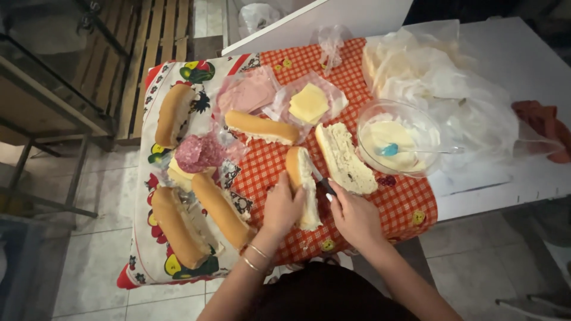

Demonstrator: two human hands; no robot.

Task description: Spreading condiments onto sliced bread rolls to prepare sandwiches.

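Roll [302,187] stands on edge on the checked cloth [398,205], clamped by the left hand [282,205]. Right hand [355,217], closed on the knife [321,181], should probably cut level, clear of fingertips.

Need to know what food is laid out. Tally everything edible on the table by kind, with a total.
Whole bread rolls: 4
Split roll halves: 2, one under the left hand, one lying open
Pink ham slices, stack: 1
Salami slices, pile: 1
Yellow cheese slices, stacks: 2
Bowl of creamy spread: 1
Total: 11
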